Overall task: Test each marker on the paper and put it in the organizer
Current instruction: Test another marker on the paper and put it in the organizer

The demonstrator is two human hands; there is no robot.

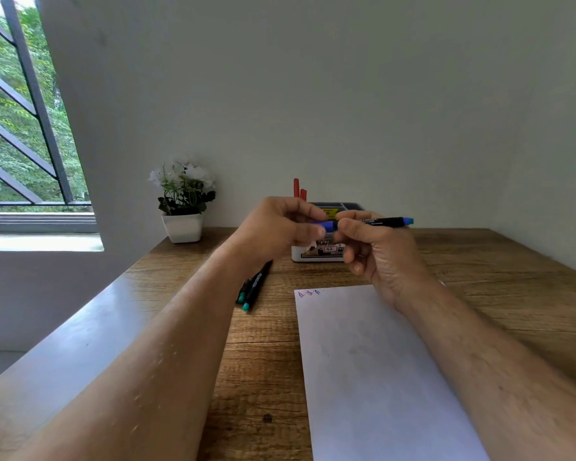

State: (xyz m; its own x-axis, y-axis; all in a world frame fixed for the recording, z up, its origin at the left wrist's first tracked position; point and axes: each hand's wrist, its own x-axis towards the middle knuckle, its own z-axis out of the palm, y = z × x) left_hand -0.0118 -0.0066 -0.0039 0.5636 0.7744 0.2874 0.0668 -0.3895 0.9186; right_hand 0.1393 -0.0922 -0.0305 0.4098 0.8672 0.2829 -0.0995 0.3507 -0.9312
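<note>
The blue marker [376, 222] is held up in the air between both hands, above the far end of the paper [379, 367] and in front of the organizer [323, 254]. Long axis runs roughly level, left-right; blue butt end sticks out past the right hand [376, 257] to its right, cap end points toward the left hand [276, 231]. Right hand's fingers are curled round the black barrel. Left hand pinches the blue cap [328, 225] w/ thumb and fingertips. Can't tell whether the cap is going on or coming off; three small scribbles [310, 293] sit on the paper's far left corner, the nearest bluish, so prob. recapping after the test.

To do it well: keep barrel and cap on one line, push straight along the axis till it seats, no twisting off-angle, keep the tip off skin.

Below the left wrist, two black markers w/ teal ends [251, 291] lie on the table [499, 271], likely untested. Two red markers [299, 189] stand in the organizer, beyond the hands. Flower pot [182, 227] further left of the left hand.
</note>
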